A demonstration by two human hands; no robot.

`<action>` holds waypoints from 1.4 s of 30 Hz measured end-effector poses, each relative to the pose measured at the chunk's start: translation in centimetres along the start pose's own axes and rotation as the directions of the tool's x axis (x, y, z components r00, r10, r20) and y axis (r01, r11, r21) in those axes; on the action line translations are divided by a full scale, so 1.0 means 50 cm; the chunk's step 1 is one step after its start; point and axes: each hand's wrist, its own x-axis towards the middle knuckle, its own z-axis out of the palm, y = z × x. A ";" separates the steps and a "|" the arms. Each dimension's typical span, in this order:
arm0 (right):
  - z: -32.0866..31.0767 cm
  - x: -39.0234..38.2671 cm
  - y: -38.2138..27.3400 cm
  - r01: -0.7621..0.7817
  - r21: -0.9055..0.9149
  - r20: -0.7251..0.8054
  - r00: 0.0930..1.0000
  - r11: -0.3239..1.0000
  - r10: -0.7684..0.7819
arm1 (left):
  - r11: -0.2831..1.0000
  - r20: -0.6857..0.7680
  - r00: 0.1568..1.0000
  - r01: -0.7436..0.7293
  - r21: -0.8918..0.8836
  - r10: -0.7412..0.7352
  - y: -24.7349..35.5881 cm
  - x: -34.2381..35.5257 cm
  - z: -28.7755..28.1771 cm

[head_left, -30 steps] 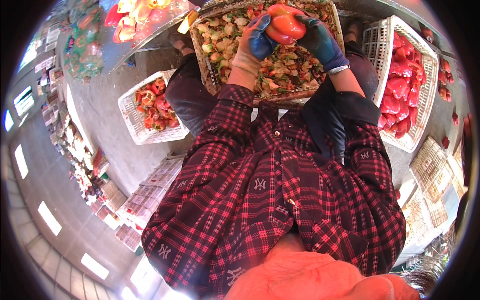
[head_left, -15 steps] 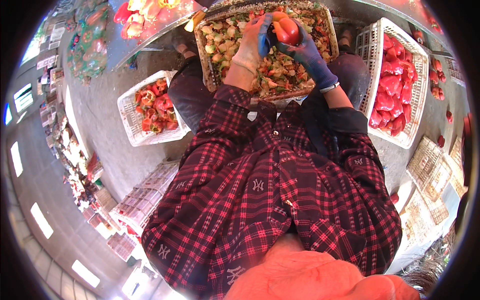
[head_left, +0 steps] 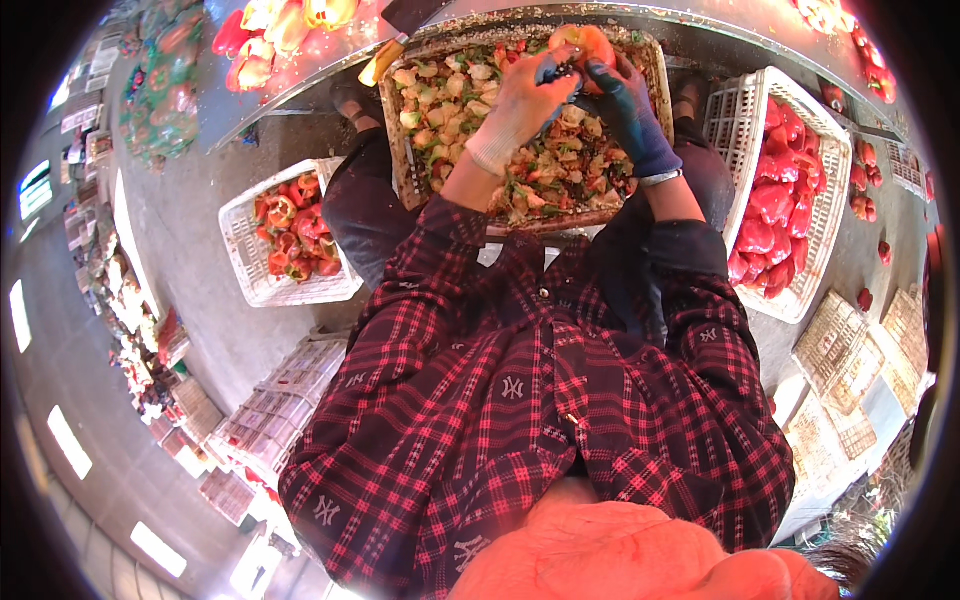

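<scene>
Above the tray's far part, my right hand (head_left: pixel 630 115), in a blue glove, grips a red-orange bell pepper (head_left: pixel 596 42). My left hand (head_left: pixel 535 95) wears a glove with a pale cuff and blue fingers. Its fingers are closed against the pepper's near side; pale specks show there, and what they pinch is hidden. Beneath both hands, a shallow tray (head_left: pixel 402 165) holds pepper cores, seeds and green stem bits.
At left stands a white crate (head_left: pixel 250 290) of red pepper pieces; at right, another crate (head_left: pixel 735 120) of glossy red peppers. A yellow-handled knife (head_left: pixel 383 62) with a dark blade lies by the metal table (head_left: pixel 330 50), which bears more peppers (head_left: pixel 290 30). Stacked crates (head_left: pixel 280 390) stand behind left.
The pepper has turned and moved slightly away in my right hand. My left hand has swung round to the pepper's near side, its fingers closing in. The whole view has shifted a little.
</scene>
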 end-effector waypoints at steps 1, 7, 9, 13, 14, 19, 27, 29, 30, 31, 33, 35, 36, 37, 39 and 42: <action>-0.011 0.017 -0.004 -0.015 0.036 -0.004 1.000 0.999 0.015 | 0.999 -0.001 0.999 0.045 0.028 -0.045 0.019 0.002 -0.019; -0.055 0.089 -0.047 -0.053 -0.099 -0.162 0.986 0.994 0.036 | 0.390 -0.206 0.978 0.175 0.904 0.039 -0.044 0.034 -0.199; -0.051 0.109 -0.078 -0.139 -0.276 -0.214 0.974 0.951 0.080 | 0.108 -0.175 0.985 0.175 0.979 -0.013 -0.099 0.035 -0.230; -0.051 0.137 -0.093 -0.257 -0.449 -0.226 0.959 0.856 0.170 | -0.065 -0.104 0.992 0.099 0.993 -0.075 -0.169 0.044 -0.261; -0.042 0.134 -0.099 -0.288 -0.457 -0.240 0.951 0.842 0.194 | -0.163 -0.101 0.991 0.087 0.983 -0.082 -0.199 0.047 -0.268; -0.077 0.143 -0.066 -0.179 -0.505 -0.136 0.982 0.844 0.127 | 0.017 -0.037 0.999 0.036 0.999 0.040 -0.222 0.085 -0.296; -0.010 0.089 -0.064 -0.246 -0.367 -0.176 0.965 0.897 0.193 | 0.341 0.149 0.970 -0.208 0.917 0.190 -0.048 0.002 -0.174; 0.006 0.097 -0.049 -0.143 -0.296 -0.142 0.984 0.944 0.105 | 0.326 0.244 0.934 -0.323 0.888 0.262 -0.025 -0.005 -0.137; 0.015 0.101 -0.051 -0.088 -0.260 -0.133 0.990 0.962 0.055 | 0.331 0.237 0.921 -0.337 0.881 0.308 -0.021 -0.002 -0.128; 0.022 0.107 -0.055 -0.073 -0.235 -0.114 0.992 0.969 0.047 | 0.335 0.229 0.907 -0.352 0.874 0.354 -0.018 0.000 -0.120; 0.033 0.121 -0.069 -0.042 -0.184 -0.077 0.997 0.982 0.028 | 0.408 0.231 0.921 -0.351 0.843 0.315 -0.015 0.007 -0.119; 0.031 0.147 -0.074 -0.016 -0.180 -0.050 0.999 0.984 0.007 | 0.424 0.210 0.943 -0.305 0.853 0.256 -0.008 0.012 -0.114; 0.027 0.163 -0.071 -0.015 -0.200 -0.045 0.999 0.980 0.006 | 0.428 0.201 0.954 -0.282 0.859 0.225 -0.003 0.014 -0.114; 0.023 0.180 -0.070 -0.014 -0.230 -0.041 0.999 0.973 0.005 | 0.438 0.195 0.958 -0.271 0.857 0.211 -0.002 0.021 -0.117; 0.007 0.223 -0.057 -0.025 -0.329 -0.043 0.999 0.944 0.012 | 0.461 0.182 0.967 -0.246 0.852 0.180 -0.006 0.037 -0.122; -0.032 0.281 -0.030 -0.060 -0.504 -0.069 0.997 0.861 0.029 | 0.409 0.183 0.966 -0.244 0.879 0.182 -0.021 0.050 -0.123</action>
